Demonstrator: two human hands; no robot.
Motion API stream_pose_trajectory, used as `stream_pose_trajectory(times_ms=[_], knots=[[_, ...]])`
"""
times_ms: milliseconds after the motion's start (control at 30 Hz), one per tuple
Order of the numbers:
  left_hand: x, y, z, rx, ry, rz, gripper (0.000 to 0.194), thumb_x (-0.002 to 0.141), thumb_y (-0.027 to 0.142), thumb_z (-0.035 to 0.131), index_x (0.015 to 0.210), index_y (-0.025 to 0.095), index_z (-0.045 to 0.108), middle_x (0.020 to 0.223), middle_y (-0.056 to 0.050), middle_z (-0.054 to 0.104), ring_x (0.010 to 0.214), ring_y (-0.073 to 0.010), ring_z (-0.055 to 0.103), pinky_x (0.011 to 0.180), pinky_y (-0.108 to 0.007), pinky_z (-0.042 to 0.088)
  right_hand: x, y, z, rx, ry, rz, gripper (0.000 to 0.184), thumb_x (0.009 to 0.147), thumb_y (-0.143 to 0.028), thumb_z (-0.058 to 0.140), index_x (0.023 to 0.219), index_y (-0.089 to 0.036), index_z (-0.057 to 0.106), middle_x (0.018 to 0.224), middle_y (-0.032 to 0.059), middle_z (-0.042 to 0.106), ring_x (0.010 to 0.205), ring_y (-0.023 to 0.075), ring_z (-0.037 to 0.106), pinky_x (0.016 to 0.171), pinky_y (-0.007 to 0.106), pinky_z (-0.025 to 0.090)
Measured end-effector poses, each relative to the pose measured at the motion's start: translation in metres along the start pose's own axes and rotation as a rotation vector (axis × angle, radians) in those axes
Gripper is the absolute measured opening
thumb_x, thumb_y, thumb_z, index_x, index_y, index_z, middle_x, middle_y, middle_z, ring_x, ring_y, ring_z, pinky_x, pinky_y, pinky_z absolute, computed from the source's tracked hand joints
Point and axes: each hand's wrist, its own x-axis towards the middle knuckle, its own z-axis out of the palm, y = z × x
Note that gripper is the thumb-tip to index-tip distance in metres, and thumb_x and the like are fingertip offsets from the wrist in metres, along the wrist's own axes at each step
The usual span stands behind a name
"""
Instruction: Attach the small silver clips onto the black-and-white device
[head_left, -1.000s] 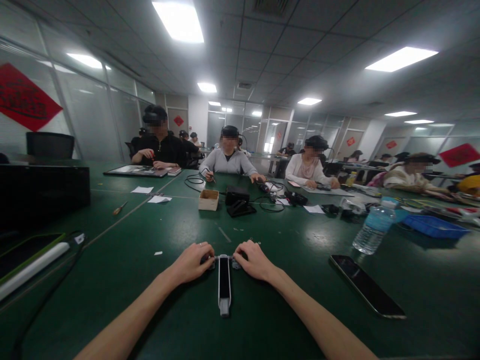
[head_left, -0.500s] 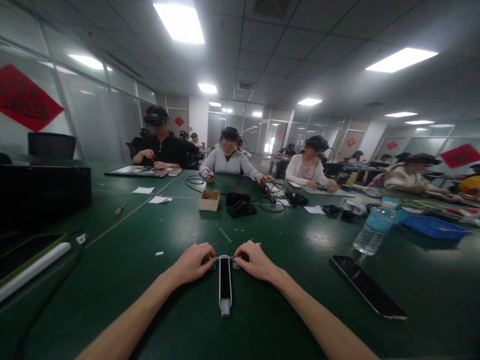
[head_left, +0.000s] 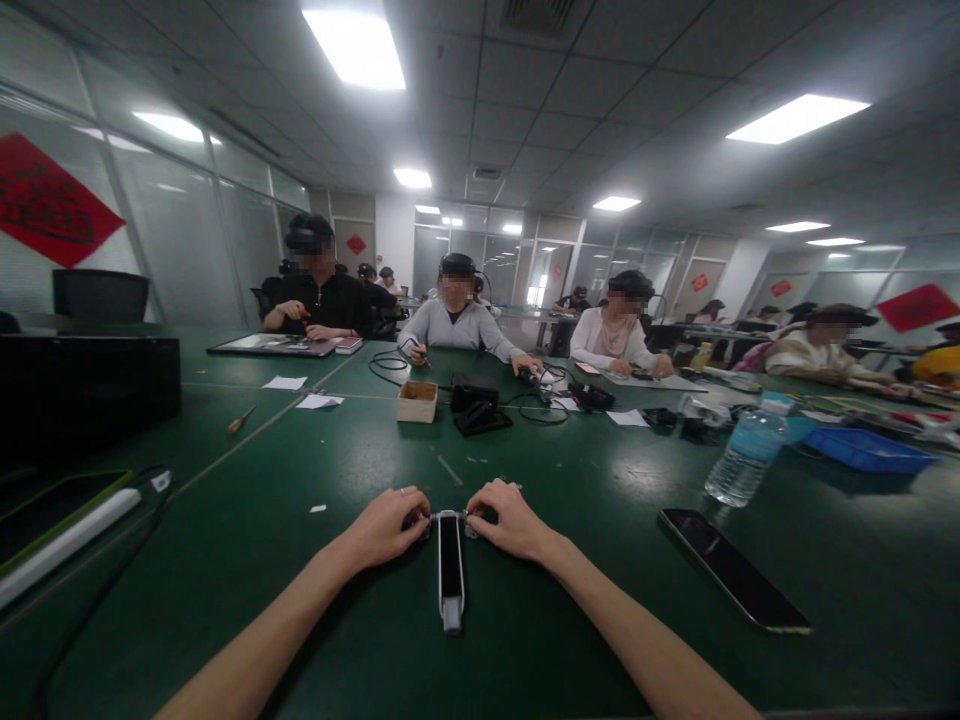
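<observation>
A slim, long device [head_left: 451, 570] with a black middle, a pale frame and a grey block at its near end lies on the green table in front of me. At its far end, my left hand [head_left: 391, 522] rests on the left with thumb and fingers pinched on a small greyish metal piece. Mirroring it on the right, my right hand [head_left: 506, 517] pinches a similar small piece. Both pieces sit close against the far end of the device; my fingers cover most of them, so their exact kind is hidden.
A phone [head_left: 733, 570] and a water bottle [head_left: 750, 452] are on the right, near a blue tray [head_left: 866, 450]. Ahead stand a small open box [head_left: 417, 401] and black equipment [head_left: 476, 400] with cables. A screwdriver [head_left: 241, 419] lies left. Several people sit across the table.
My hands and the device stay in nearly the same place. The view shifts very slightly. Across the table, a person's hand has moved a little among the cables.
</observation>
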Motion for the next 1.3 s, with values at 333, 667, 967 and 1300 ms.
stream_pose_trajectory(times_ms=[333, 667, 967, 1300], knots=[[0.000, 0.003, -0.005, -0.013, -0.004, -0.018, 0.020, 0.086, 0.029, 0.047, 0.092, 0.019, 0.063, 0.088, -0.005, 0.066, 0.078, -0.0183, 0.060, 0.072, -0.030, 0.045, 0.003, 0.061, -0.011, -0.143, 0.200, 0.229, 0.021, 0.091, -0.028, 0.048, 0.098, -0.019, 0.066, 0.097, 0.0056, 0.064, 0.094, 0.0190, 0.052, 0.083, 0.034, 0.036], [0.000, 0.000, -0.003, -0.016, 0.009, -0.005, 0.020, 0.085, 0.030, 0.049, 0.093, 0.020, 0.065, 0.089, -0.005, 0.065, 0.078, -0.0182, 0.060, 0.073, -0.030, 0.045, 0.011, 0.069, 0.004, -0.215, 0.135, 0.317, 0.033, 0.092, -0.039, 0.044, 0.109, -0.021, 0.065, 0.109, 0.0101, 0.061, 0.104, 0.0231, 0.050, 0.087, 0.039, 0.037], [-0.001, 0.000, -0.006, -0.006, 0.047, -0.018, 0.021, 0.087, 0.028, 0.047, 0.093, 0.019, 0.064, 0.087, -0.004, 0.064, 0.077, -0.0182, 0.059, 0.074, -0.031, 0.043, 0.014, 0.057, -0.004, -0.261, 0.127, 0.431, 0.027, 0.090, -0.035, 0.049, 0.092, -0.019, 0.071, 0.097, 0.0089, 0.068, 0.096, 0.0230, 0.056, 0.082, 0.038, 0.041], [0.001, -0.009, 0.000, 0.038, 0.137, -0.022, 0.018, 0.087, 0.024, 0.046, 0.090, 0.018, 0.063, 0.084, -0.004, 0.063, 0.075, -0.0170, 0.057, 0.073, -0.031, 0.041, 0.014, 0.053, -0.013, -0.359, 0.049, 0.517, 0.022, 0.087, -0.028, 0.052, 0.087, -0.020, 0.073, 0.090, 0.0068, 0.072, 0.091, 0.0204, 0.061, 0.079, 0.031, 0.041]])
